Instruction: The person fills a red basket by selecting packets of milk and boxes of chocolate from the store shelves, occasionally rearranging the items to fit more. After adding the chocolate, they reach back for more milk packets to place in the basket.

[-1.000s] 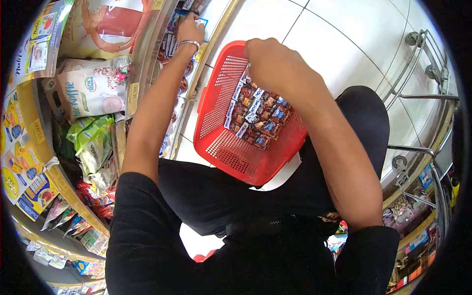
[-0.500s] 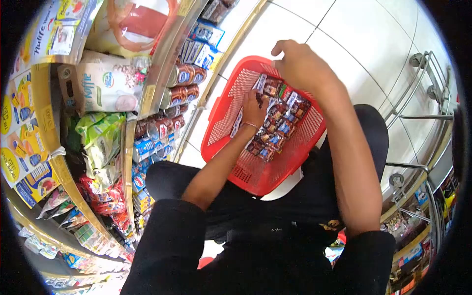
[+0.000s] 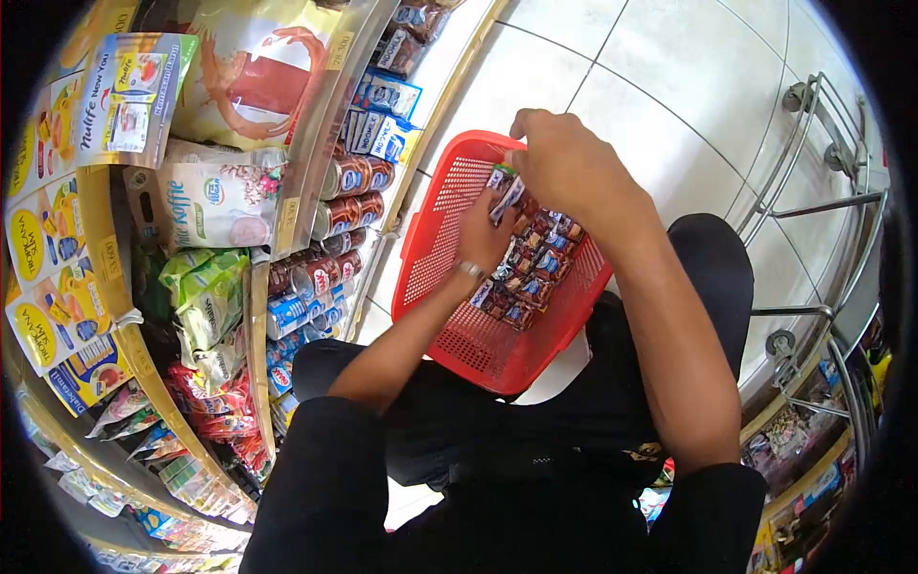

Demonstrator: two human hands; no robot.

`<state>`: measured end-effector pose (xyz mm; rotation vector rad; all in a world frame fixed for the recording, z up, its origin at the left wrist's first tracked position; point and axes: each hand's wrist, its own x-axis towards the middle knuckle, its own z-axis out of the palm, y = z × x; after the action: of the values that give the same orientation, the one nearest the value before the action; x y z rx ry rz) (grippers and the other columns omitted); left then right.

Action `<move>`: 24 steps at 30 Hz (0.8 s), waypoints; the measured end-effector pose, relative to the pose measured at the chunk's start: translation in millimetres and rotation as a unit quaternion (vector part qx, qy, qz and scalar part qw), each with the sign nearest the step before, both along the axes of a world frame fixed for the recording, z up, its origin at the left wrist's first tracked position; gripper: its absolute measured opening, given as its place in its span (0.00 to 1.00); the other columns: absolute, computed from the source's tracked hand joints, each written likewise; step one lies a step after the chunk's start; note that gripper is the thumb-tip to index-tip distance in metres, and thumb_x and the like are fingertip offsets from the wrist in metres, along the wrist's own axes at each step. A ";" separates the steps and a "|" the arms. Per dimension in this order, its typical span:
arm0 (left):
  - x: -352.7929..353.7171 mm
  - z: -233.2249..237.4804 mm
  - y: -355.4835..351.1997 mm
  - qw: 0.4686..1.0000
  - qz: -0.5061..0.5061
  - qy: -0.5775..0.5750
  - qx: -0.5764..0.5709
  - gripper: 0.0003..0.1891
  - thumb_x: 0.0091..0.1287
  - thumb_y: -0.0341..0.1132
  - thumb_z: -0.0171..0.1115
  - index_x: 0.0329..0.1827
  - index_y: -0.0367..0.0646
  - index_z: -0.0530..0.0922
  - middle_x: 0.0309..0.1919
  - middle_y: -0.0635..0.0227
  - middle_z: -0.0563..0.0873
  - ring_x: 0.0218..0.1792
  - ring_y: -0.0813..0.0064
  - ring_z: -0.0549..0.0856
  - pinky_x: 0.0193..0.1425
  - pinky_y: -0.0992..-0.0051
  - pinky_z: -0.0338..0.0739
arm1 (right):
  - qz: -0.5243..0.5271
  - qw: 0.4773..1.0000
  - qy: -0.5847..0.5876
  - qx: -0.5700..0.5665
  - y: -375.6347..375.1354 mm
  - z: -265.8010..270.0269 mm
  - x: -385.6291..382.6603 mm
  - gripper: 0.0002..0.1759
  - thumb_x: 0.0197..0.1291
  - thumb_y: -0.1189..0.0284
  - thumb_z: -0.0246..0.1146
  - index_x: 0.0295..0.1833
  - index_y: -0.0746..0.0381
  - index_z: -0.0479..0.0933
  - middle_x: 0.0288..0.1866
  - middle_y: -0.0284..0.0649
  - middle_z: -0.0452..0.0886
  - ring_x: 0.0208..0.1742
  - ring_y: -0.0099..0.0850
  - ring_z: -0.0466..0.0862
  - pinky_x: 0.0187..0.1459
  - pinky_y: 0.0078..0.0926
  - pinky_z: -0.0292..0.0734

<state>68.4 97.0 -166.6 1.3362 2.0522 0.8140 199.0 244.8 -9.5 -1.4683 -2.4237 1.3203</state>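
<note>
A red plastic basket [image 3: 411, 258] with perforated sides stands on the floor between my knees. Inside it lie strips of small brown-and-blue sachets [image 3: 535, 258]. My left hand [image 3: 484, 239] reaches into the basket, its fingers closed around a sachet strip [image 3: 510, 198] at the far end. Over the basket's far right rim is my right hand [image 3: 579, 163], with thumb and index finger bent and apart. No item shows between those two fingers, and the others are hidden behind the hand.
On the left, store shelves hold a white pouch [image 3: 215, 196], brown cans [image 3: 354, 215], green packs [image 3: 206, 287] and blue-and-white packets [image 3: 378, 136]. A metal wheeled rack [image 3: 827, 311] stands on the right. White floor tiles [image 3: 669, 86] extend beyond the basket.
My left hand now grips a sachet strip, which appears lifted at the far end. My right hand has shifted slightly left and down in the view. The camera view has moved a little.
</note>
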 end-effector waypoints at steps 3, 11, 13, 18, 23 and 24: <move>-24.8 78.5 7.5 0.995 -0.003 0.091 0.037 0.08 0.63 0.30 0.67 0.41 0.39 0.77 0.28 0.60 0.85 0.27 0.65 0.86 0.34 0.67 0.80 | -0.024 0.997 0.045 0.054 -5.8 -5.3 6.8 0.16 0.64 0.65 0.63 0.51 0.65 0.79 0.43 0.55 0.85 0.46 0.52 0.85 0.48 0.45 0.80; -167.3 32.2 149.8 0.976 0.062 0.187 0.087 0.13 0.66 0.36 0.65 0.46 0.37 0.77 0.37 0.51 0.86 0.38 0.55 0.86 0.46 0.63 0.79 | -0.034 0.991 0.094 0.093 -9.6 -1.2 20.7 0.09 0.61 0.73 0.59 0.42 0.68 0.75 0.39 0.57 0.82 0.40 0.54 0.86 0.41 0.51 0.81; -194.4 -6.7 179.9 0.945 0.066 0.294 0.128 0.16 0.66 0.39 0.66 0.47 0.36 0.77 0.37 0.49 0.85 0.39 0.55 0.86 0.45 0.61 0.78 | -0.028 0.995 0.074 0.059 -7.4 -1.0 23.7 0.09 0.60 0.74 0.58 0.42 0.69 0.75 0.39 0.57 0.82 0.41 0.54 0.86 0.42 0.51 0.81; -225.2 -55.5 208.7 0.903 0.062 0.406 0.130 0.22 0.60 0.44 0.68 0.51 0.37 0.77 0.46 0.44 0.83 0.50 0.44 0.81 0.54 0.53 0.74 | -0.026 0.996 0.083 0.022 -16.9 1.1 16.8 0.09 0.57 0.77 0.58 0.42 0.69 0.76 0.41 0.57 0.82 0.43 0.52 0.86 0.45 0.48 0.81; -180.1 -4.2 202.0 0.881 0.016 0.469 0.069 0.16 0.59 0.41 0.69 0.47 0.46 0.78 0.51 0.58 0.79 0.54 0.52 0.76 0.56 0.54 0.71 | -0.008 0.998 0.068 -0.001 -11.8 3.6 9.3 0.11 0.58 0.77 0.58 0.45 0.71 0.76 0.41 0.57 0.82 0.43 0.51 0.86 0.45 0.48 0.81; -184.4 -5.7 200.6 0.845 -0.100 0.518 0.089 0.15 0.59 0.40 0.69 0.47 0.49 0.78 0.49 0.61 0.78 0.53 0.56 0.76 0.55 0.55 0.71 | -0.002 0.997 0.072 -0.004 -11.5 2.9 9.0 0.11 0.58 0.77 0.58 0.45 0.72 0.76 0.41 0.57 0.82 0.43 0.51 0.86 0.45 0.47 0.81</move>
<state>-116.1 297.6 -172.3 2.4085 2.5283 0.1364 207.9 233.4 -6.7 -1.3292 -2.3273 1.3836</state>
